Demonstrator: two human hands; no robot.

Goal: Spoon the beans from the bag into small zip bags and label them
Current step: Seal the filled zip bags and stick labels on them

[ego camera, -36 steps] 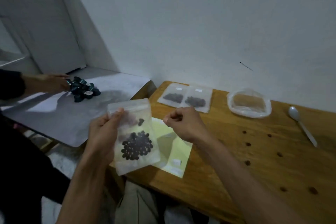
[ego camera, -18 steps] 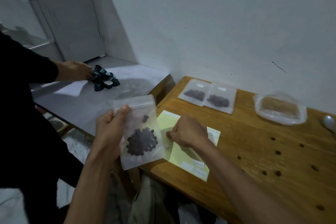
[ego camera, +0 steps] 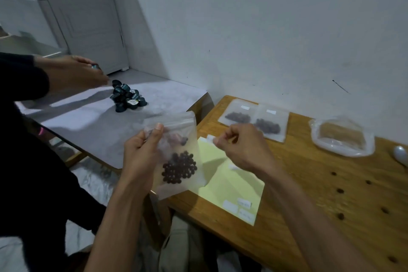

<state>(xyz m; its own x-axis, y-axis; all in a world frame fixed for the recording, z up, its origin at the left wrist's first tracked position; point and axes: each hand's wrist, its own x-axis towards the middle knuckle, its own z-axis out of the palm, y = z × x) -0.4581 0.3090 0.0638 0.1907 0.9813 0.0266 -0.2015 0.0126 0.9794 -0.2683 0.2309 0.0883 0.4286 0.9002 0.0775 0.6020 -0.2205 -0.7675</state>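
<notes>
1. The left hand [ego camera: 141, 152] pinched the zip bag [ego camera: 176, 157] of beans [ego camera: 178, 170] upright off the tabletop's [ego camera: 309, 194] edge, its flat face presented for labelling.
2. The right hand's fingers [ego camera: 223, 138], curled, pinched a small white label [ego camera: 210, 138] above the yellow label sheet [ego camera: 229, 183], apparently ready to stick on.
3. Two labelled bags [ego camera: 254, 117] lay flat behind, set aside as done.

Two bare forearms reach in from the bottom edge, ending in the left hand [ego camera: 141, 152] and the right hand [ego camera: 245, 148]; no sleeves, watch, rings or gloves show on either. The fingernails are short and unpainted. Between the forearms, at the lower edge, is light greyish fabric [ego camera: 183, 247], probably trousers over the person's lap, though the dim light leaves this unclear.
</notes>
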